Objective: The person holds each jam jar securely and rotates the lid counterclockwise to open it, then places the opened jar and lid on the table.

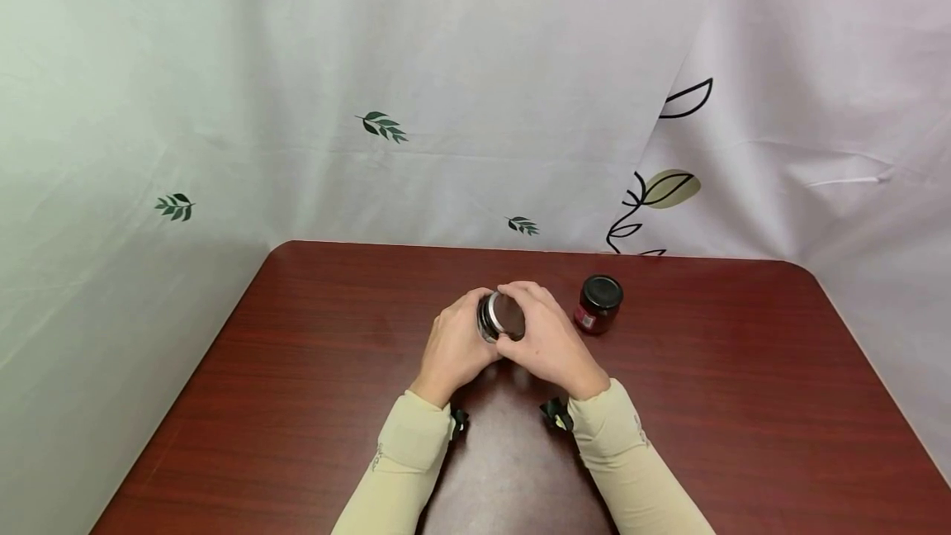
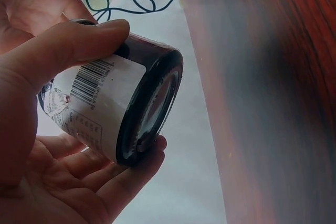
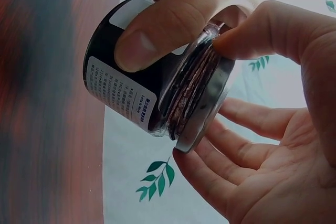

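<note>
A dark glass jar [image 2: 113, 98] with white printed labels lies tilted in my left hand [image 1: 455, 347]. The left thumb presses its side, and the fingers go round it near the base. My right hand [image 1: 553, 343] holds the metal lid [image 3: 203, 116] by its rim, thumb on one side and fingertips on the other. In the right wrist view the jar's threaded neck shows beside the silver lid edge, and the lid sits at the mouth. Both hands meet above the middle of the table.
A second jar [image 1: 598, 304], with a black lid and a pinkish-red label, stands upright on the table just beyond my right hand. The reddish-brown wooden table [image 1: 334, 337] ends at a white curtain [image 1: 461, 64] with leaf prints.
</note>
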### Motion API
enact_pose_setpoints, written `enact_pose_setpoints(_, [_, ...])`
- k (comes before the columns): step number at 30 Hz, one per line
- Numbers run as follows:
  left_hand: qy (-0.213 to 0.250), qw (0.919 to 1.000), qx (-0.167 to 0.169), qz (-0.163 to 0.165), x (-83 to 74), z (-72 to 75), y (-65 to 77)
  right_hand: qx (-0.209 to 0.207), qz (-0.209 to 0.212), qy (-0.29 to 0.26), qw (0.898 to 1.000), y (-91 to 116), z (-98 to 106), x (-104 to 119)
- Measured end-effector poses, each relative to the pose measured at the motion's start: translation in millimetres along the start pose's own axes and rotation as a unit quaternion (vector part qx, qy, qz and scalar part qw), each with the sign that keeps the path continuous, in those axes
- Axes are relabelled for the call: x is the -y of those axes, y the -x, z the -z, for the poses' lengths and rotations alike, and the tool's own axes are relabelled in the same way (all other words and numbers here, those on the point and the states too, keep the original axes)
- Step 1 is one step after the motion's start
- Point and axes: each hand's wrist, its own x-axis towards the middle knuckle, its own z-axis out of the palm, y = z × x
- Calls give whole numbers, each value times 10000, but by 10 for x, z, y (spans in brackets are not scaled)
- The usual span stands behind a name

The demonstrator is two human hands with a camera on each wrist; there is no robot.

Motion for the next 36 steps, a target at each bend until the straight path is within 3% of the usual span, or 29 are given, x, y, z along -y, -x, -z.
enact_pose_setpoints(36, [-91, 9999, 88, 92, 22, -16, -18, -176, 183, -97, 9996, 1, 23, -20])
